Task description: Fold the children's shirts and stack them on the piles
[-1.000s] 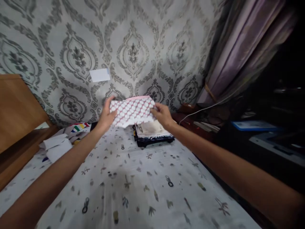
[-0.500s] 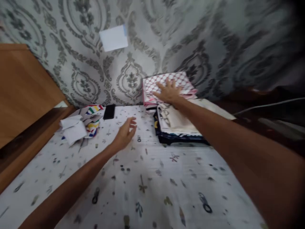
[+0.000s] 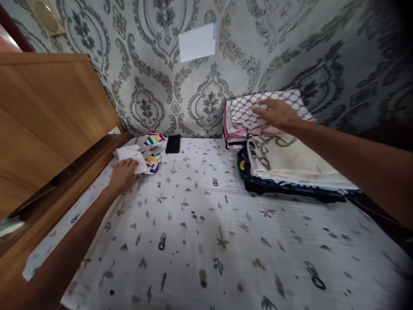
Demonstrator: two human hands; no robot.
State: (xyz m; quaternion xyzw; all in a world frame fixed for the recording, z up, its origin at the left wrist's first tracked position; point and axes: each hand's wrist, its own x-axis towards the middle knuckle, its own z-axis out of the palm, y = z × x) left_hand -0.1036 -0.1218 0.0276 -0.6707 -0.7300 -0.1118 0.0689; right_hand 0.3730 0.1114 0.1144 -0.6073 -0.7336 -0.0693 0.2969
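Observation:
My left hand [image 3: 123, 175] rests on a white cloth [image 3: 131, 154] at the left, its fingers bent over the near edge; whether they grip it is hard to tell. Beside that cloth lie grey and striped multicoloured clothes [image 3: 154, 158]. At the right, my right hand [image 3: 278, 113] is over a folded cloth with a red-and-white lattice pattern [image 3: 245, 113], fingers extended and holding nothing. This cloth tops a pile of pink and white pieces. In front of it is a second folded stack with a cream garment [image 3: 303, 159] on top and dark ones beneath.
A black phone [image 3: 173, 144] lies near the wall on the patterned white sheet [image 3: 193, 206]. Wooden furniture [image 3: 54, 125] borders the left side. White paper [image 3: 197, 42] is on the patterned wall.
My left hand has moved left from the middle of the sheet onto the white cloth. My right hand has shifted slightly on the lattice cloth. The view has turned left.

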